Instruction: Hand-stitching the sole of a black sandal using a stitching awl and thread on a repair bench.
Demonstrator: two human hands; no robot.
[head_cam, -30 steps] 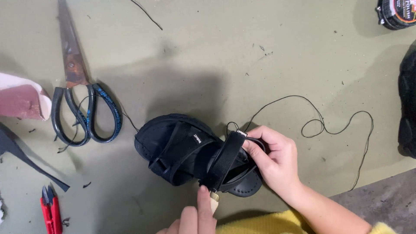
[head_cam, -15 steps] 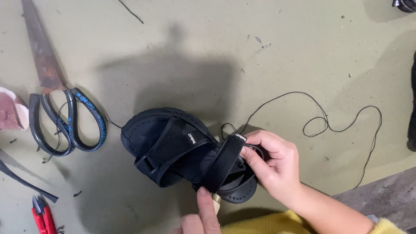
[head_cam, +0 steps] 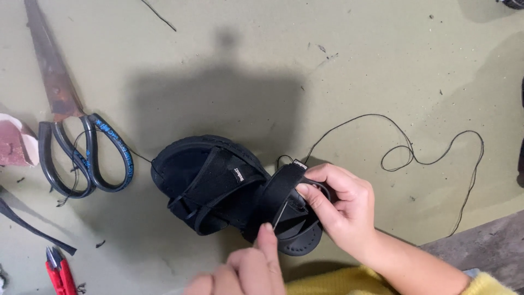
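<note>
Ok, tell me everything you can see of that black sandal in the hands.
The black sandal lies on the green work surface, toe end toward the scissors. It has a dark sole with a ridged rim, a wide front strap bearing a small tag, thinner side straps and a rear strap. It looks like fabric webbing over rubber. The right hand grips the rear strap; the left hand presses a fingertip against the heel edge. A black thread trails from behind it.

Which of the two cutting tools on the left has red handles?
The small snips at the bottom left; the large rusty scissors above have black handles.
</note>
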